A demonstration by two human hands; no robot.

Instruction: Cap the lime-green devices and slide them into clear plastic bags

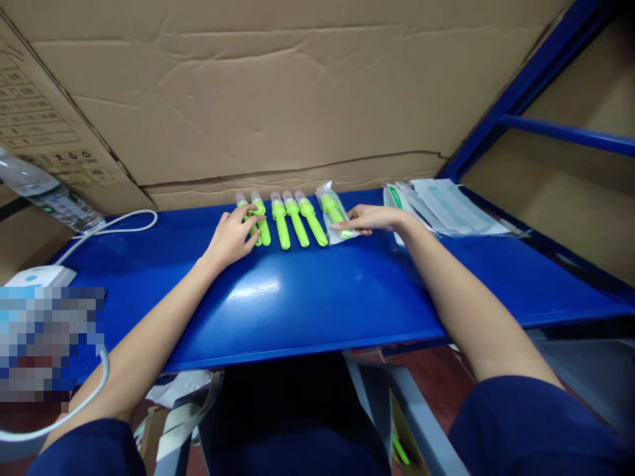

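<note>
My left hand (235, 233) rests over the two leftmost bright green sticks with clear caps (264, 233), fingers apart and touching them; part of the outer stick is hidden. Three more green sticks (296, 221) lie side by side to the right, each with a clear cap at the far end and a small loop at the collar. At the right end of the row is a similar stick in a clear plastic bag (333, 210). My right hand (372, 219) grips the near right edge of that bag, thumb on top.
On the blue table (317, 297), flat white packets (454, 208) lie at the right. A plastic bottle (52, 195), a white cable (124, 221) and a white power strip (44, 276) are at the left. A cardboard wall (297, 99) stands behind; a blue frame bar (526, 79) rises at the right.
</note>
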